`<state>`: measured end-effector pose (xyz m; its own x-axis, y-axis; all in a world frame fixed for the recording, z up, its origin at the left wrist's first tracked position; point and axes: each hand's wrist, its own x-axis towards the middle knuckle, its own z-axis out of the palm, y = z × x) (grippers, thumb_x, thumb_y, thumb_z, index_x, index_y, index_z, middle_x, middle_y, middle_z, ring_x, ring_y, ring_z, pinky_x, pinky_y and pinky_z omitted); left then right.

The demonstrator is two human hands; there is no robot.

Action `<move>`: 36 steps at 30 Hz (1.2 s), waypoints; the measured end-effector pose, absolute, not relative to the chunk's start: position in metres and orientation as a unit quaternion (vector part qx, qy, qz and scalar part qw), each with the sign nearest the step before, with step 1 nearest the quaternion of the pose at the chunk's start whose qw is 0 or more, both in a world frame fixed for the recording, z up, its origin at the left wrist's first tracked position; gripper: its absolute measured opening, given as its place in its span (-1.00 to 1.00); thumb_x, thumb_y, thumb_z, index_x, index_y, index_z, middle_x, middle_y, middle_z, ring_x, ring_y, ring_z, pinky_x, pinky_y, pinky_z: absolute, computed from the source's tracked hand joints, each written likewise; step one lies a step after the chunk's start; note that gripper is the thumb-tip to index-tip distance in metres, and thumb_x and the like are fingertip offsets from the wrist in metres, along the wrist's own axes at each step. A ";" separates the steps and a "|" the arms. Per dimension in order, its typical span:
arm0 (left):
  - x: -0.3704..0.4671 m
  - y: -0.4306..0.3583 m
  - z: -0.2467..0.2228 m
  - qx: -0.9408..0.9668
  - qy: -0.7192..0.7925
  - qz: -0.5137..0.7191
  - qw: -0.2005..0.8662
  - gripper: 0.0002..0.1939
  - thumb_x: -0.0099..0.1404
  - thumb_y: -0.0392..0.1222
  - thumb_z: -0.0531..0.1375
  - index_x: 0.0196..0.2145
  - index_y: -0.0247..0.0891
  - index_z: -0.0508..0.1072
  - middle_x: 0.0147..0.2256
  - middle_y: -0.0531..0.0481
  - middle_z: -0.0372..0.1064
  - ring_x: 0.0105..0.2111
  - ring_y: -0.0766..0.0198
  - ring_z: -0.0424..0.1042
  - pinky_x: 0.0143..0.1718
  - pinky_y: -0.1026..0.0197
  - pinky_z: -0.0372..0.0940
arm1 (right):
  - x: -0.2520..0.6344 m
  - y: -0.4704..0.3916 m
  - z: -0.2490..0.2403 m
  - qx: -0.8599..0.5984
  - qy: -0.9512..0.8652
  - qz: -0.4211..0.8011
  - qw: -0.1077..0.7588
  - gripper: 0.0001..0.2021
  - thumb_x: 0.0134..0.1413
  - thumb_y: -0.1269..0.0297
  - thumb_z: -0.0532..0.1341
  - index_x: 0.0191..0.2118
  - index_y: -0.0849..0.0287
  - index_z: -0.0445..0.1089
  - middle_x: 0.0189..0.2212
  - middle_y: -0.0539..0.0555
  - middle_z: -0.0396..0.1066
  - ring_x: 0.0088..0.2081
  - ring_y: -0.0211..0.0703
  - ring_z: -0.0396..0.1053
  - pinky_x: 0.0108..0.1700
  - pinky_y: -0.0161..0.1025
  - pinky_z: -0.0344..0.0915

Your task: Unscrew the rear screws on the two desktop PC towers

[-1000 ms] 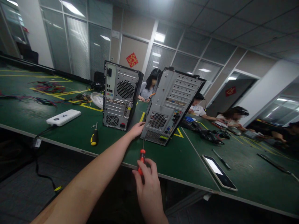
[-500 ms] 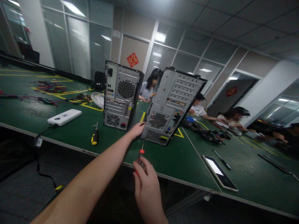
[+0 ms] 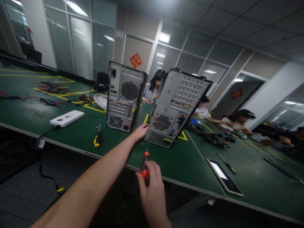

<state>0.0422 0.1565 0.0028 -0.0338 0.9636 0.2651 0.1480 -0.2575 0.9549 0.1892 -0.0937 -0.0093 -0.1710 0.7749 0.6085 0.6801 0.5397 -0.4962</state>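
My right hand (image 3: 153, 186) is closed around the red and dark handle of a screwdriver (image 3: 145, 165), whose shaft points up to the lower left corner of a grey computer tower (image 3: 174, 104). That tower leans to the right. At its lower left edge is my left hand (image 3: 142, 131); its fingertips are partly hidden by the case, so its grip is unclear. A second computer tower (image 3: 123, 95) stands upright to the left. A yellow and black screwdriver (image 3: 97, 138) lies in front of it.
A white power bank (image 3: 67, 118) with a cable lies on the green table (image 3: 118, 148) at left. At right are a phone (image 3: 224, 177), a pen (image 3: 226, 163) and black cables (image 3: 215, 137). Several people sit across and along the table.
The fingers of my right hand have shifted on the screwdriver handle, and more of its red end shows. The view has moved slightly. My left hand stays by the leaning tower.
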 end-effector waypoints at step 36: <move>0.043 0.149 0.011 0.564 0.481 0.546 0.391 -0.57 0.32 0.03 0.21 0.03 -0.22 0.61 0.09 -0.13 0.54 0.11 0.00 0.48 0.18 0.06 0.28 | 0.191 -0.096 -0.006 -0.478 -0.775 0.061 0.410 -0.74 0.35 0.32 0.21 0.10 0.07 0.41 0.07 0.20 0.40 -0.04 0.00 0.54 -0.06 -0.16 0.50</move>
<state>0.0428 0.1488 0.0106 -0.0575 0.9689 0.2406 0.1160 -0.2328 0.9656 0.1909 -0.0960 -0.0062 -0.2079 0.7905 0.5761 0.6904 0.5358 -0.4861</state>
